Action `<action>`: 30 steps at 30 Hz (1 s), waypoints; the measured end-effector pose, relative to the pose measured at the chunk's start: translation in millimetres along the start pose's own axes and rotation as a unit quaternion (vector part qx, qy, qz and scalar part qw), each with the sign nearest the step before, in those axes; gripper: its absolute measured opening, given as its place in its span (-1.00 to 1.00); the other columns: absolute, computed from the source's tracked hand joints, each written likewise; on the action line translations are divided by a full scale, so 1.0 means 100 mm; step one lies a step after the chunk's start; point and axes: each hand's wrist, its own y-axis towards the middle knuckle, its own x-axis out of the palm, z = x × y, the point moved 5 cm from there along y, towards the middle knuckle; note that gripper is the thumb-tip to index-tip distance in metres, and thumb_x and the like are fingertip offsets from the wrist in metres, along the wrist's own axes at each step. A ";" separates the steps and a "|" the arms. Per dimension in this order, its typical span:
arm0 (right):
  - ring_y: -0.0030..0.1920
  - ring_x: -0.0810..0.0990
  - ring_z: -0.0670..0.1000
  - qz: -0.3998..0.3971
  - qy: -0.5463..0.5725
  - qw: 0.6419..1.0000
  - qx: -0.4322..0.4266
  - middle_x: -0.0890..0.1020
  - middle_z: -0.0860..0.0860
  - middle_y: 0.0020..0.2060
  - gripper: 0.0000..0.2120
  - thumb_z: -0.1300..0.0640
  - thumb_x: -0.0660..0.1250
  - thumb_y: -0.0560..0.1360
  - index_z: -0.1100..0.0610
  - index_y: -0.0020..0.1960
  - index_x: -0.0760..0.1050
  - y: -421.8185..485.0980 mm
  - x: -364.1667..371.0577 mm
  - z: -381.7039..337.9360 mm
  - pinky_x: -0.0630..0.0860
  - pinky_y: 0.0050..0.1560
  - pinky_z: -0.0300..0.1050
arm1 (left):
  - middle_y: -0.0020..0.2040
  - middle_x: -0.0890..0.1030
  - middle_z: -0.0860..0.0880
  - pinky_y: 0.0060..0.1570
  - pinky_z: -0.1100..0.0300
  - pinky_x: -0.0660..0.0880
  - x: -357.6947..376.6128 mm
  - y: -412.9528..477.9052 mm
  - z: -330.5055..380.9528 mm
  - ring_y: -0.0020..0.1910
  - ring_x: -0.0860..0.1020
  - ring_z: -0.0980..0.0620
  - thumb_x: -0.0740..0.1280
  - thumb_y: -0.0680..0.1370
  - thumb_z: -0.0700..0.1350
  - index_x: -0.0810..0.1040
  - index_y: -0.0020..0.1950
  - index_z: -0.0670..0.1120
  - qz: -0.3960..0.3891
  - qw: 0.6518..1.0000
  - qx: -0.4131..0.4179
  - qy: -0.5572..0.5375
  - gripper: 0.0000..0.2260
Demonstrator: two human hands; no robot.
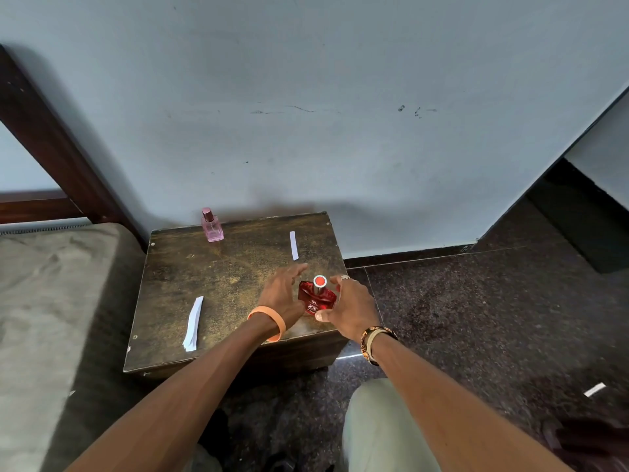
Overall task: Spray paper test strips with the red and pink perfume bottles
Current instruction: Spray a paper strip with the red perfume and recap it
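At table (204, 284) front-right edge | red bottle (318, 298) between open left hand (281, 294) and cupping right hand (352, 310), grip unclear | spraying pending

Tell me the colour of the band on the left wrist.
Orange: the band shows plainly in the head view.

Both my forearms reach forward, converging. My left hand (282, 294) flat, fingers straight, palm facing right. My right hand (352, 310) cupped, thumb forward; grip unclear.
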 end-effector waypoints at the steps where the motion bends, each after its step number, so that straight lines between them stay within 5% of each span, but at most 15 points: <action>1: 0.21 0.59 0.04 0.003 0.003 1.000 0.004 0.63 0.00 0.19 -0.30 0.02 0.63 0.26 0.06 0.35 0.47 -0.01 0.00 0.03 0.54 0.22 0.01 | 0.34 0.47 -0.09 0.26 -0.07 0.48 0.01 0.00 0.00 0.31 0.46 -0.09 0.45 0.40 -0.25 0.35 0.44 0.02 -0.013 1.000 -0.006 -0.004 -0.36; 8: 0.07 0.65 -0.04 0.012 0.051 0.999 0.010 0.70 -0.05 0.03 -0.66 0.08 0.53 0.42 0.01 0.18 0.61 -0.04 0.07 0.13 0.56 0.12 -0.13 | 0.16 0.64 0.02 0.11 0.11 0.56 0.06 0.04 -0.06 0.07 0.62 0.05 0.39 0.46 -0.33 0.56 0.24 0.00 -0.002 0.998 -0.029 -0.060 -0.60; 15: 0.11 0.63 -0.03 0.010 0.087 0.996 0.020 0.69 -0.04 0.07 -0.67 0.14 0.49 0.46 0.01 0.21 0.60 0.00 0.08 0.15 0.50 0.15 -0.15 | -0.02 0.68 0.04 0.09 0.11 0.56 0.04 0.08 -0.15 -0.02 0.62 0.08 0.48 0.39 -0.29 0.63 0.02 -0.02 0.013 0.993 -0.064 -0.098 -0.73; 23: 0.14 0.61 -0.02 0.026 0.124 0.992 0.002 0.67 -0.04 0.10 -0.63 0.20 0.46 0.47 -0.01 0.25 0.57 0.20 0.00 -0.04 0.54 0.21 -0.05 | -0.04 0.66 0.05 -0.10 0.36 0.46 -0.11 0.18 -0.16 -0.07 0.59 0.14 0.46 0.43 -0.27 0.63 0.05 -0.04 0.054 0.985 -0.062 -0.150 -0.76; 30: 0.13 0.62 -0.01 0.057 0.136 0.989 -0.031 0.68 -0.01 0.09 -0.64 0.25 0.47 0.46 0.06 0.23 0.58 0.64 -0.15 -0.31 0.53 0.22 -0.07 | -0.02 0.67 0.00 0.07 0.15 0.55 -0.37 0.54 -0.11 -0.03 0.61 0.06 0.48 0.41 -0.29 0.62 0.07 -0.06 0.109 0.978 -0.056 -0.170 -0.72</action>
